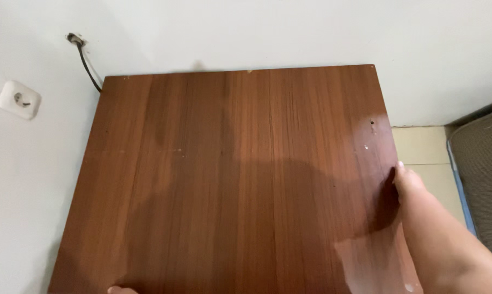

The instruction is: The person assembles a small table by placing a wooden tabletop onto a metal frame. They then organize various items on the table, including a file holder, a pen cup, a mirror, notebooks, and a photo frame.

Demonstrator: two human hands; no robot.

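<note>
A brown wood-grain tabletop (235, 179) fills the view, its far edge against a white wall (268, 32). A white wall socket (19, 99) sits beyond the table's left edge, with a black cable (87, 65) near the far left corner. The right hand (408, 185) grips the right edge, fingers curled under it, hidden. Only a fingertip of the left hand (121, 290) shows at the near edge; whether its fingers are spread cannot be told. Pale floor tiles (420, 147) lie right of the table.

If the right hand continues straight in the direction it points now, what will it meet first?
The right hand lies at the right edge of the wooden board, pointing up the picture. Along that edge nothing appears in the way until the white wall, though depth is unclear.
</note>
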